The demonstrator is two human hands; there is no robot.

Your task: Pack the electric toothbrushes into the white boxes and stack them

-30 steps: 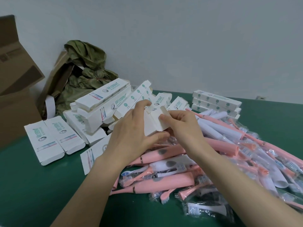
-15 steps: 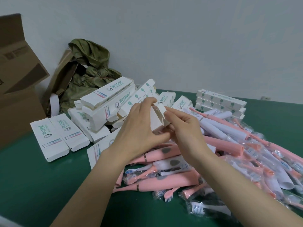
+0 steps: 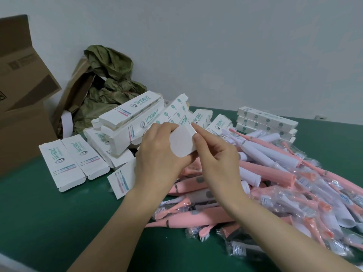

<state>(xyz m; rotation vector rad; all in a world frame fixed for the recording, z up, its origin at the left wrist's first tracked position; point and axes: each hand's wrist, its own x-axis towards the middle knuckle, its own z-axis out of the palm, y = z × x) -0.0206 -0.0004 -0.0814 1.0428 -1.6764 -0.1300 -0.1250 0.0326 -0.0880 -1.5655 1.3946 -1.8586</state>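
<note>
Left hand (image 3: 157, 160) grips white box (image 3: 181, 143) end-on, long axis pointing away; right hand (image 3: 216, 163) pinches its near flap, toothbrushes (image 3: 271, 171) lying just below the right hand.

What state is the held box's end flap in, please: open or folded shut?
Folded over: the rounded flap covers the end of the white box between left hand and right hand. Tucked in: cannot tell.

Single head-worn view, wide-angle: looked forward and down from close above the fingers (image 3: 163, 127); counter (image 3: 49, 222) beneath them, wall (image 3: 235, 55) beyond.
</note>
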